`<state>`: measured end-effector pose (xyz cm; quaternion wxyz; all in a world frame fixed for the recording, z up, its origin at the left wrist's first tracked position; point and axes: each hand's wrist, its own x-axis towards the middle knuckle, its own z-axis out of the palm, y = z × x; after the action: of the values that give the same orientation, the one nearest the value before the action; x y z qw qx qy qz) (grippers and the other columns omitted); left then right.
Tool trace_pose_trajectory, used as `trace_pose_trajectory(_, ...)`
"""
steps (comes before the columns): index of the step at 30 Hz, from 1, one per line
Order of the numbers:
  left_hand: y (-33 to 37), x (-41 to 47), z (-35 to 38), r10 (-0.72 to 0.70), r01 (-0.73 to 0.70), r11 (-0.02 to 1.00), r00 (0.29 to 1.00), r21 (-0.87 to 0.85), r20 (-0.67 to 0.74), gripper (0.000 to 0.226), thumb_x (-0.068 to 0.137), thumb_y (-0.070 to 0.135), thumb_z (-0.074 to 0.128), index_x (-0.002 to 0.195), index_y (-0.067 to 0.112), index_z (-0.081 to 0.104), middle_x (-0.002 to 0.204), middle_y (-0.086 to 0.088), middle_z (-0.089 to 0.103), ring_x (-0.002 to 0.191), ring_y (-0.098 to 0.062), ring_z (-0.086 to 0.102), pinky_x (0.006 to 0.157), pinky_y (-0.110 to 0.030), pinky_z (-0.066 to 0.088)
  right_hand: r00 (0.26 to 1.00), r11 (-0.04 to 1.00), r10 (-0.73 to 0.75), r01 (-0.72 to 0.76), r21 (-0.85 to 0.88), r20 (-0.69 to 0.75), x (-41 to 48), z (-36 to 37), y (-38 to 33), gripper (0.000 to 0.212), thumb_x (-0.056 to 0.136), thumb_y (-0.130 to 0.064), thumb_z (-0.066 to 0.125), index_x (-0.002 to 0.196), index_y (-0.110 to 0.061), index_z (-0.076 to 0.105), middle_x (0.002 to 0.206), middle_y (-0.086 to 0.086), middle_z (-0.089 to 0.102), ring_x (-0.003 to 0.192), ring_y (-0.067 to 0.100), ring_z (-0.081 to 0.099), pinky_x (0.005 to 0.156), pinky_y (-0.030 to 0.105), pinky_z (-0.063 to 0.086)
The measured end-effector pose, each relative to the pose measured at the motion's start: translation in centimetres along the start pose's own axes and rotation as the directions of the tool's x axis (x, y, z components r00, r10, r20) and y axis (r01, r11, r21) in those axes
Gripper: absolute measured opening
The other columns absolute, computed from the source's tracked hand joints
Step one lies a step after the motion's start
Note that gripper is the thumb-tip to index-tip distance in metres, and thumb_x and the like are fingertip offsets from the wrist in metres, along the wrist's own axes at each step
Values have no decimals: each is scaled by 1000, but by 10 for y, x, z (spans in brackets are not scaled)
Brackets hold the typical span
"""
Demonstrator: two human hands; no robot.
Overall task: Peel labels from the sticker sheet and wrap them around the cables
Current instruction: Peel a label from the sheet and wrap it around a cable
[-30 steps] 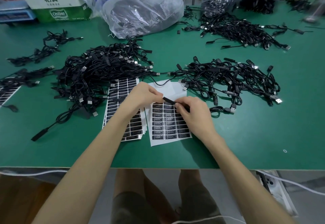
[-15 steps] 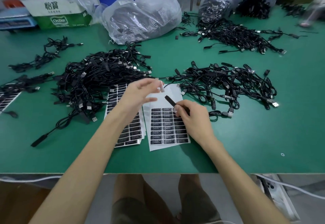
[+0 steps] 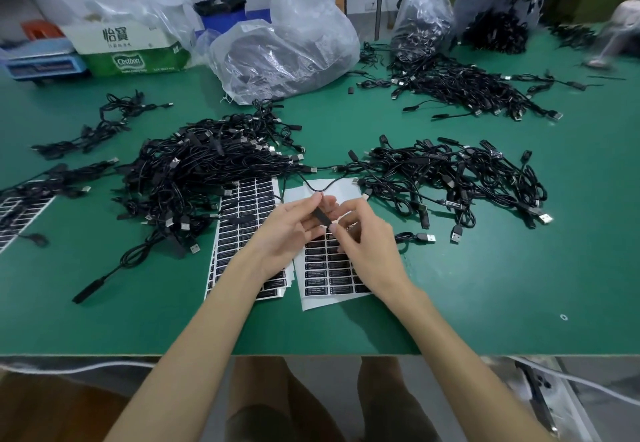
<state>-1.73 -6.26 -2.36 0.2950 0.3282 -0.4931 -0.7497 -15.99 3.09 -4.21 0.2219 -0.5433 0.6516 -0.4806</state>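
Plastic bag [image 3: 287, 50]: dark contents | both hands [image 3: 325, 226] pinch cable module [image 3: 321, 217]

1. Both bare forearms reaching forward from below, converging toward the middle.
2. Left hand [image 3: 291, 230] turned palm-up and inward, fingers loosely curled, thumb and forefinger pinched together at the tips.
3. Right hand [image 3: 367, 237] just right of that grip, back facing up, fingertips bent down and pinched, nearly touching the left fingertips.
4. Wrists level, well apart behind the meeting fingers.
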Motion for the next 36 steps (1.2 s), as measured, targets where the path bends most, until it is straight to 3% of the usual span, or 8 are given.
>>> trace_pose_trajectory(6, -3, -2, -5, 45, -40, 996, 997, -82, 64, 28, 86, 36, 75, 110, 21, 79, 104, -2, 68, 96, -16, 63, 84, -27, 51, 999, 999, -26, 27, 18, -28, -1, -1, 0, 28, 101, -13, 61, 101, -40, 54, 86, -8, 67, 68, 20, 67, 63, 40, 56)
trace_pose_trajectory(11, -5, -1, -12, 37, -26, 997, 984, -68, 172, 33, 72, 38, 90, 93, 17, 76, 93, -2, 62, 73, -10, 55, 76, -22, 46, 996, 996, -83, 84, 35, -19, -2, -4, 0, 25, 97, -5, 65, 91, -29, 66, 92, -9, 68, 84, 11, 67, 80, 32, 55)
trace_pose_trajectory(14, -7, 0, -13, 50, -44, 998, 991, -48, 123, 9, 84, 21, 77, 91, 15, 77, 88, -3, 63, 75, -13, 58, 85, -26, 47, 998, 993, -57, 58, 103, -11, -3, -7, -2, 30, 95, -2, 66, 86, -31, 70, 94, -9, 69, 87, 7, 66, 84, 25, 53)
trace_pose_trajectory(17, -8, 0, -12, 72, -68, 997, 993, -45, 93, 18, 78, 20, 80, 94, 13, 77, 81, -6, 63, 77, -16, 58, 88, -30, 47, 1000, 984, -26, 24, 176, 10, -3, -10, -6, 23, 96, -4, 63, 91, -23, 76, 101, -9, 68, 95, 4, 64, 90, 19, 48)
trace_pose_trajectory(21, -10, 0, -10, 98, -97, 995, 993, -17, 63, 21, 77, 24, 82, 96, 15, 77, 80, -7, 62, 81, -20, 57, 97, -39, 44, 999, 965, -1, -11, 263, 48, -3, -15, -8, 21, 102, -16, 60, 92, -19, 79, 107, -3, 71, 107, 4, 61, 98, 25, 45)
trace_pose_trajectory(26, -12, 1, -11, 120, -120, 993, 990, 7, 68, 17, 83, 23, 81, 99, 18, 79, 88, -8, 61, 83, -20, 57, 89, -33, 48, 999, 969, -17, 3, 246, 52, -4, -14, -6, 11, 99, -19, 68, 93, -16, 77, 107, -3, 69, 106, 4, 63, 98, 20, 43)
trace_pose_trajectory(33, -12, 1, -11, 136, -135, 991, 990, -19, 36, 23, 88, 18, 74, 110, 13, 78, 87, 0, 68, 81, -13, 63, 86, -25, 56, 998, 957, -34, 46, 285, -48, -5, -12, -3, 10, 99, -15, 67, 93, -21, 73, 98, -6, 70, 96, 12, 66, 95, 36, 52)
trace_pose_trajectory(36, -14, 0, -9, 179, -178, 984, 983, -21, 34, 19, 91, 16, 71, 108, 12, 77, 86, 0, 64, 75, -13, 59, 76, -23, 54, 998, 950, -8, 25, 310, -55, -4, -12, -3, 8, 100, -17, 67, 95, -20, 72, 92, -10, 73, 90, 7, 67, 89, 29, 53)
